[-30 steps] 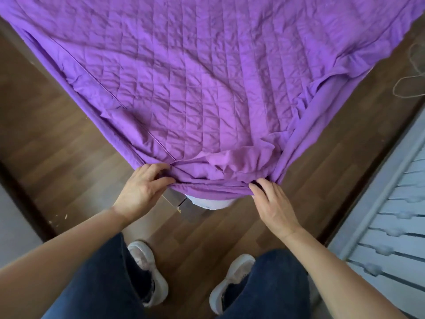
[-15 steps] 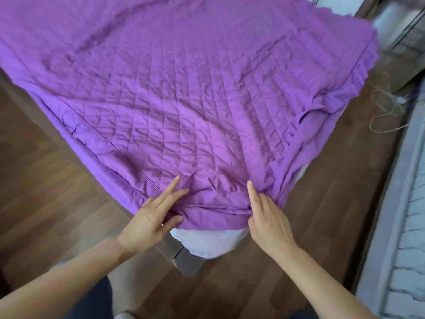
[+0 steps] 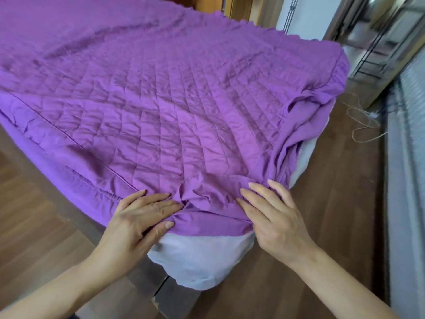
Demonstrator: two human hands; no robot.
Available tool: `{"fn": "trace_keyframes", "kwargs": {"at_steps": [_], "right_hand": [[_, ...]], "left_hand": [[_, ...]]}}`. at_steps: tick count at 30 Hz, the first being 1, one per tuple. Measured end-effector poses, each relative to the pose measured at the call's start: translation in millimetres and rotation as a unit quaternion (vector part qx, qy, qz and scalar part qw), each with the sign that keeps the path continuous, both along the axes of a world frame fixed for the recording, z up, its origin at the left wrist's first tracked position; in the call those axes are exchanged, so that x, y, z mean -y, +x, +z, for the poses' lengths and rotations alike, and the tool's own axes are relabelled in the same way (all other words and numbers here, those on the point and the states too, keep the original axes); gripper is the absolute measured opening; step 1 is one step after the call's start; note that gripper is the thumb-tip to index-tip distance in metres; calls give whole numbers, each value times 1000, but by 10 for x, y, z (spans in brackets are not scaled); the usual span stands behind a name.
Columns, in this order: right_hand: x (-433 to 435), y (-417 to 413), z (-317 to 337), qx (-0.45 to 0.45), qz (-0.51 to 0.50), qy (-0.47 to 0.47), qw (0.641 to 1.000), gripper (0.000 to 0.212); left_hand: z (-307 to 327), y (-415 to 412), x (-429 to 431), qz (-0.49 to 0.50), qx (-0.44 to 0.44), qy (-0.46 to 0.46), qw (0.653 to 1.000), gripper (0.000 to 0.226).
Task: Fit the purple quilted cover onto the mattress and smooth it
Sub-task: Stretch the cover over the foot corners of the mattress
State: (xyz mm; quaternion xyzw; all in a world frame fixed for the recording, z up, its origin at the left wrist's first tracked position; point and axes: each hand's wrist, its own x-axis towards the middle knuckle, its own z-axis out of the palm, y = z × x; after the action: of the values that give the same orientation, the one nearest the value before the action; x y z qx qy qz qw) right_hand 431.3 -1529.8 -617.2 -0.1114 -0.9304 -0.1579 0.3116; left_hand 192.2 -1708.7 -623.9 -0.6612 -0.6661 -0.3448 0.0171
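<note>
**A:** What's at the left of your view?

**B:** At nine o'clock the gathered side skirt of the purple quilted cover hangs down the bed's long edge, above the wooden floor. The cover itself is spread over the top of the mattress, creased and rumpled, running off toward eleven and twelve o'clock.

**A:** And your hands?

**B:** My left hand is at seven o'clock on the near corner. Its fingers lie flat and released on the fabric, while the thumb is curled against a fold at the hem, so it presses rather than grips. My right hand is at five o'clock, also splayed and released, palm down on the bunched cloth, its fingertips toward twelve.

**A:** Is the corner covered?

**B:** No. Between my hands, at six o'clock, the white corner of the mattress shows bare below the purple hem. A puckered ridge of fabric sits just beyond my fingertips.

**A:** Further right?

**B:** At three o'clock the skirt is rucked up, leaving a white strip of mattress. Past it, at two o'clock, a loose cord lies on the floor.
</note>
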Motion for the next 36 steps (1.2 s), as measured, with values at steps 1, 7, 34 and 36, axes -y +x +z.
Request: {"fn": "trace_keyframes", "kwargs": {"at_steps": [1, 7, 34, 36], "right_hand": [[-6, 7, 3, -4, 5, -3, 1000, 35], [-18, 89, 25, -11, 41, 6, 999, 31], [528, 365, -483, -123, -1, 131, 984, 27], [542, 432, -637, -141, -9, 123, 982, 31]], "left_hand": [[4, -1, -3, 2, -7, 6, 1000, 37], [45, 27, 72, 2, -24, 43, 999, 33], [-558, 443, 544, 24, -213, 183, 959, 9], [-626, 464, 588, -10, -229, 189, 955, 6]]}}
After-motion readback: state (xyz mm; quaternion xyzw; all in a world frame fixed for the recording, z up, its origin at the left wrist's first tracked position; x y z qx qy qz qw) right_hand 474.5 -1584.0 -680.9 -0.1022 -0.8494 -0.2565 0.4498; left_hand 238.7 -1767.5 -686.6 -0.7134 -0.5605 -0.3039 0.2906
